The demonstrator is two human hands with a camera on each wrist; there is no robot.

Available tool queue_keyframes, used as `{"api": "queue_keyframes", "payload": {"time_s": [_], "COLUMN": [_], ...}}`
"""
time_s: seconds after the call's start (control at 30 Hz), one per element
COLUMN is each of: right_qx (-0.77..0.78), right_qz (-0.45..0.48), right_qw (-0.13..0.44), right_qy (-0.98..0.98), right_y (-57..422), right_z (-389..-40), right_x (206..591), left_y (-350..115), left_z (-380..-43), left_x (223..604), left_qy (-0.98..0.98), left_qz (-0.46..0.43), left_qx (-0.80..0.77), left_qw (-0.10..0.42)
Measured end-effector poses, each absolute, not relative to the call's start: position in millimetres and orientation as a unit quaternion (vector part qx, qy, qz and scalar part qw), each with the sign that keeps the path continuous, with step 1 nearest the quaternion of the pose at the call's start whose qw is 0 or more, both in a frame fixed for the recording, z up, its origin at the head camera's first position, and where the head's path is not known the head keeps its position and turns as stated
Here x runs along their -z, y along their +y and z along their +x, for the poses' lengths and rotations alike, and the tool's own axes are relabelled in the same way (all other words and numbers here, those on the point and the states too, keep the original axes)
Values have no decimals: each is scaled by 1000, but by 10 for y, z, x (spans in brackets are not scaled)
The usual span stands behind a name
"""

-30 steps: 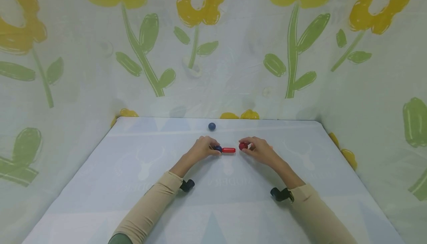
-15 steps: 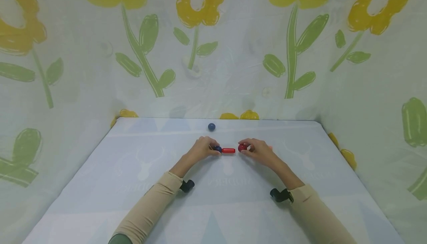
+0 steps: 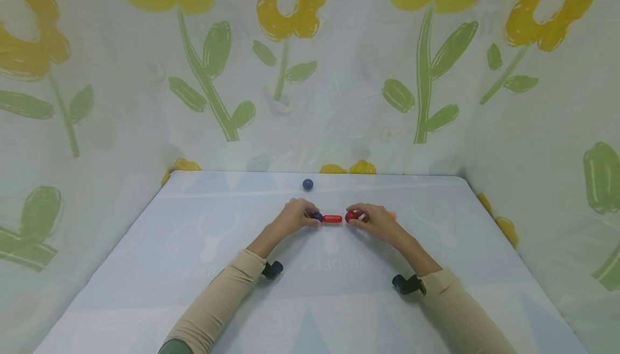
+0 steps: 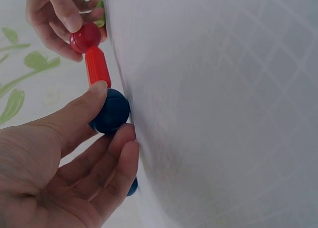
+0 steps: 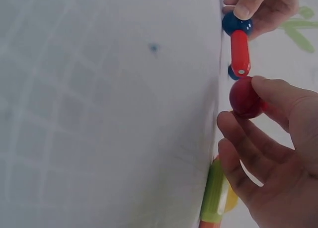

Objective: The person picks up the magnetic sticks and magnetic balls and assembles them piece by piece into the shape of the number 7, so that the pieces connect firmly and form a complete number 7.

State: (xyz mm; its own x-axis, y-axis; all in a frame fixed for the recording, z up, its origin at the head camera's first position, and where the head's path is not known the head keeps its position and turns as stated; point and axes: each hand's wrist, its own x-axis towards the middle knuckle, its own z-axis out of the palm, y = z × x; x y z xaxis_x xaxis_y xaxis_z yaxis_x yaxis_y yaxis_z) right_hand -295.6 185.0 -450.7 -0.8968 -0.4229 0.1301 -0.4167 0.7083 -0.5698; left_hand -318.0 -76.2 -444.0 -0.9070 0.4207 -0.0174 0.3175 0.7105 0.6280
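In the head view my left hand (image 3: 294,214) pinches a dark blue ball (image 4: 113,112) between thumb and fingers. From that ball a short red stick (image 3: 332,219) points to the right, with a small hole at its free end in the right wrist view. My right hand (image 3: 381,222) grips a red ball (image 5: 245,98) by thumb and fingertips, close to that end. Head-on, a narrow gap shows between the ball and the stick; in the wrist views the two nearly meet. The fingers cover part of each ball.
Another blue ball (image 3: 308,184) lies farther back on the white table (image 3: 310,278). Beyond my right hand, a green stick-shaped piece (image 5: 213,190) with orange at its ends lies beside a yellow piece (image 5: 231,200). A flower-printed curtain (image 3: 339,74) surrounds the table.
My right hand has shifted slightly left and toward me, bringing the red ball closer to the red stick's end. The left hand and blue ball have stayed put.
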Motion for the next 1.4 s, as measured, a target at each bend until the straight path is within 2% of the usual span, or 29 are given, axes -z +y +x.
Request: {"api": "queue_keyframes", "payload": {"time_s": [0.5, 1.4], "right_qx": [303, 305], "right_qz": [-219, -213], "right_qw": [19, 34], "right_qy": [927, 927], "right_y": [1815, 1820], "right_z": [-2972, -2959], "right_x": [4531, 4542], "left_y": [-766, -746], "left_z": [-3198, -3189], "left_x": [4437, 4440], "left_qy": [924, 923], "left_qz": [208, 201], "left_qx": [-313, -318], "left_qw": [68, 80]}}
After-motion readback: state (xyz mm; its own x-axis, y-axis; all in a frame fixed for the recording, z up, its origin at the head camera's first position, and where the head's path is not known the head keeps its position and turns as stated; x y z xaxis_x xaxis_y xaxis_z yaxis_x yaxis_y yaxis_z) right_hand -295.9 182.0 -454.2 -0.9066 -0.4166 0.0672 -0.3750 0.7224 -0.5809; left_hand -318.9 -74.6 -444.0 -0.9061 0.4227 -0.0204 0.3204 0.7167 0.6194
